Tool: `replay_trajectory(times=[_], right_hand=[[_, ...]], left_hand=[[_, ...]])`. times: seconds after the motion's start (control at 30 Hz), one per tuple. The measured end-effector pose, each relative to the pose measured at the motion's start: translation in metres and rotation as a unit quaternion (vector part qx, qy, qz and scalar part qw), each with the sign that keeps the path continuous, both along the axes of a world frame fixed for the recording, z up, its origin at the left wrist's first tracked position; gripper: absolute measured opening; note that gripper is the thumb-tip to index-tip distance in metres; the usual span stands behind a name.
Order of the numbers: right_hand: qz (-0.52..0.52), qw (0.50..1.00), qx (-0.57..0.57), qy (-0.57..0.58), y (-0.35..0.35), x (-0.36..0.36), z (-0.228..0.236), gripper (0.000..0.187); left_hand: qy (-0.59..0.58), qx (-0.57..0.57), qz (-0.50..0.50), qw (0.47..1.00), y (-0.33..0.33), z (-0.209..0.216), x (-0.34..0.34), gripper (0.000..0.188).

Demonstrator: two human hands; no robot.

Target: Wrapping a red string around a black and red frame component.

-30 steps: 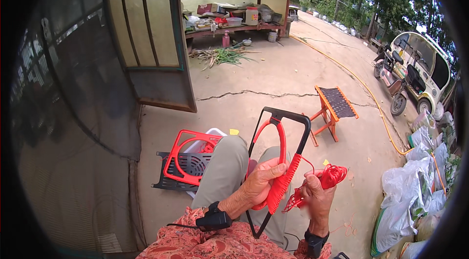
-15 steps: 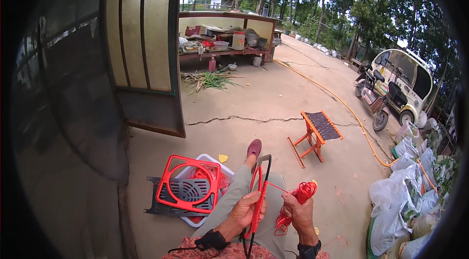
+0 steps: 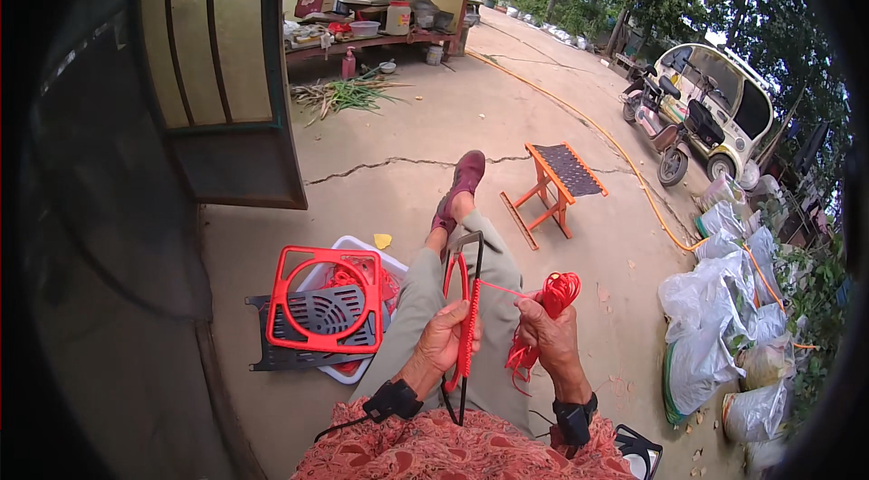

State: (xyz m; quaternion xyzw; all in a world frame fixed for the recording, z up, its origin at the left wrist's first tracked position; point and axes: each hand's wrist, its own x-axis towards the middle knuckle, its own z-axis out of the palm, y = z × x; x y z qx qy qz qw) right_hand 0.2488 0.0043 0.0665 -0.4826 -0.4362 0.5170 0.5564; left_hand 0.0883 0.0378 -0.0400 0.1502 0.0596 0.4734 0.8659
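My left hand (image 3: 439,341) is closed around one side of a narrow black metal frame (image 3: 480,254), upright over my lap. Red cord coils (image 3: 468,349) wrap tightly along that bar, and a smooth red part runs beside it. My right hand (image 3: 554,342) grips a looped bundle of red cord (image 3: 559,290), some loops hanging below the fingers. Between the two hands a single red strand (image 3: 505,290) runs taut from the wrapped bar. By my leg, a white plastic tub (image 3: 360,246) holds more red cord, with a red panel (image 3: 273,304) and a black slotted panel (image 3: 272,355) lying across it.
An orange folding stool (image 3: 566,171) with a dark woven seat stands ahead on the concrete. White sacks (image 3: 701,371) line the right side, near a yellow hose (image 3: 638,172). At the left is an open door (image 3: 222,37); a cluttered shelf (image 3: 317,50), scooter (image 3: 665,132) and small vehicle (image 3: 751,109) stand farther off.
The view has tipped downward and shifted right, showing both shoes and more of my patterned clothing. Both hands keep their holds, and the strand stays stretched between them.
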Motion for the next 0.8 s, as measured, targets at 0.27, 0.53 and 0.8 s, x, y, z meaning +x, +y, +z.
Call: replay_trajectory(times=[0.27,0.53,0.8], right_hand=[[0.023,0.999,-0.034,0.004,0.013,0.019,-0.025,0.021],[-0.043,0.994,-0.090,0.054,0.024,0.024,-0.049,0.017],[-0.107,0.986,-0.093,0.085,0.027,0.032,-0.036,0.015]], left_hand=[[0.033,-0.060,0.015,0.998,0.018,-0.029,0.004,0.023],[0.047,-0.100,-0.049,0.993,0.012,-0.015,0.008,0.024],[0.102,-0.100,-0.150,0.978,0.029,-0.003,-0.007,0.028]])
